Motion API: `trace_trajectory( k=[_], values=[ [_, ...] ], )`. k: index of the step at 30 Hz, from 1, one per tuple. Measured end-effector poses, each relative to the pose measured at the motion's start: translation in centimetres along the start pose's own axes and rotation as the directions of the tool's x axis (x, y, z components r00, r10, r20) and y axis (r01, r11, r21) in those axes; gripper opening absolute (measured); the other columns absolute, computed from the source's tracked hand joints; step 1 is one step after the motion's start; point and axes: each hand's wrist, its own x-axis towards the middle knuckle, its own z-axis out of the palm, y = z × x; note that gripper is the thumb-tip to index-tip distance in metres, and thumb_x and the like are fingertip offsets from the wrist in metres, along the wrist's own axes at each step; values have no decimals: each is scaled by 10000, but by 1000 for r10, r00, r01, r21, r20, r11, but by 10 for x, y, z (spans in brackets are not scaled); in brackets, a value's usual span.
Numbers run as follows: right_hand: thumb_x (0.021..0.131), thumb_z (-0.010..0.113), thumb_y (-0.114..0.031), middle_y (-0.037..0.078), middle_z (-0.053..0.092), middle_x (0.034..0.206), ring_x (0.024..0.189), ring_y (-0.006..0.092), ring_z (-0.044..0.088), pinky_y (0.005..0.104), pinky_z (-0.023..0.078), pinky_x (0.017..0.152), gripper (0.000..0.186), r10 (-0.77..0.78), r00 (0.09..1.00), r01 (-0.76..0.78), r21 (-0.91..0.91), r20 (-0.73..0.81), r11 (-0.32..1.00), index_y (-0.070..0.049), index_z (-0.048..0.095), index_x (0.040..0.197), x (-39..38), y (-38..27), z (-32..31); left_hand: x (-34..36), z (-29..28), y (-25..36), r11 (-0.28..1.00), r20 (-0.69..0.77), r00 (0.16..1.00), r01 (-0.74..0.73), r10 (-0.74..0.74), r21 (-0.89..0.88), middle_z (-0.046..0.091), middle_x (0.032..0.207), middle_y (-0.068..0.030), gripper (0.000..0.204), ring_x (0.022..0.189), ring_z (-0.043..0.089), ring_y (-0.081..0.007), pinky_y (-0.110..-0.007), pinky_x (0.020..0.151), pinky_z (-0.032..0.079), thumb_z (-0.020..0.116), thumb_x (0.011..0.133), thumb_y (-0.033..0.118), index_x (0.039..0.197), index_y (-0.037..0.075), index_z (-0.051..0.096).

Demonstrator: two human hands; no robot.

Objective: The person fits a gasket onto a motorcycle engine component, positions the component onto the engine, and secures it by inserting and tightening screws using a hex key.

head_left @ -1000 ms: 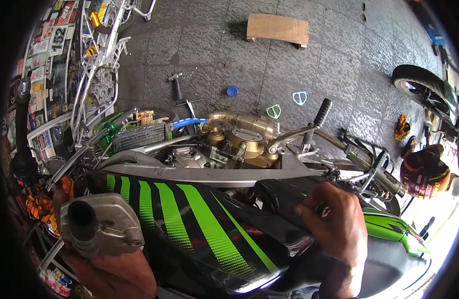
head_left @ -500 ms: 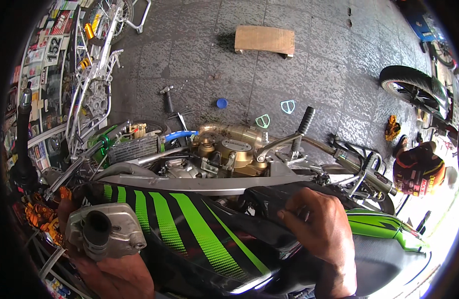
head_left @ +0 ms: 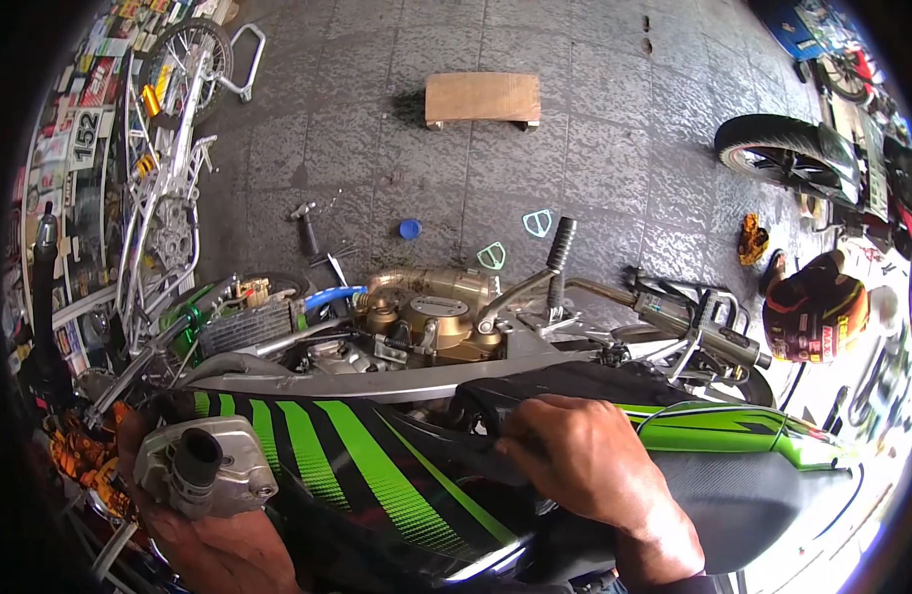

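Observation:
My left hand point(head_left: 223, 554) supports a grey cast-metal engine cover point(head_left: 243, 463) at the lower left. A short black rubber hose point(head_left: 197, 452) with a clamp sticks up out of it. My right hand point(head_left: 589, 460) is closed, its fingers curled down over the dark gap by the front of the seat. Whatever its fingertips hold or touch is hidden beneath the knuckles. Under both hands lies the motorcycle's black bodywork with green stripes point(head_left: 342, 436). Beyond its silver frame point(head_left: 396, 378) sits the gold-coloured engine point(head_left: 446, 322).
On the tiled floor are a low wooden stool point(head_left: 482, 97), a blue cap point(head_left: 409, 229), two gaskets point(head_left: 491, 255) and a hammer point(head_left: 308, 228). A bare bike frame point(head_left: 169, 188) stands left. At right are a loose wheel point(head_left: 784, 153) and another person point(head_left: 817, 312).
The whole view has shifted, so floor objects appear further left. My right hand has moved slightly left along the bike and rolled knuckles-up. My left hand still holds the engine cover.

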Motion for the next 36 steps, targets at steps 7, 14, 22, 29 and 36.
trace_trajectory(
  k=[7, 14, 22, 29, 36],
  values=[
    [898, 624, -215, 137, 657, 837, 756, 354, 669, 439, 550, 653, 185, -51, 998, 51, -9, -34, 999, -31, 631, 876, -8, 5, 5, -30, 22, 1, -141, 160, 849, 102, -503, -985, 358, 1481, -189, 595, 1341, 395, -307, -462, 1119, 295, 336, 1039, 374, 1475, -28, 282],
    [890, 624, -206, 143, 656, 840, 778, 361, 659, 450, 537, 667, 172, -53, 998, 52, -43, -17, 998, -34, 633, 893, -3, 1, 5, -27, 27, -3, -129, 160, 898, 117, -409, -985, 413, 1408, -170, 617, 1279, 444, -300, -466, 1092, 331, 373, 1012, 408, 1446, -27, 315],
    [877, 613, -224, 198, 669, 787, 756, 399, 656, 484, 521, 691, 193, 22, 968, -35, -47, -251, 998, -37, 662, 871, 13, 19, -6, -25, 29, 9, -99, 100, 930, 69, -353, -993, 442, 1387, -157, 593, 1258, 467, -276, -457, 1088, 335, 395, 1013, 388, 1444, -16, 346],
    [863, 600, -209, 253, 669, 802, 794, 424, 667, 490, 537, 746, 215, -105, 698, 102, -46, -709, 994, -13, 688, 874, 14, 35, -18, -31, 15, 19, -135, -52, 961, -92, -272, -987, 541, 1268, -138, 460, 1177, 535, -243, -412, 1024, 410, 437, 1013, 268, 1380, -9, 442],
    [912, 628, -83, 111, 672, 799, 772, 135, 647, 268, 503, 724, 121, 110, 133, 486, 161, -985, 859, 28, 657, 947, -136, 15, 45, -59, 9, 25, -197, -242, 949, -282, -201, -939, 608, 1158, -115, 350, 1075, 596, -214, -356, 946, 466, 500, 992, 226, 1230, -21, 573]
  ],
)
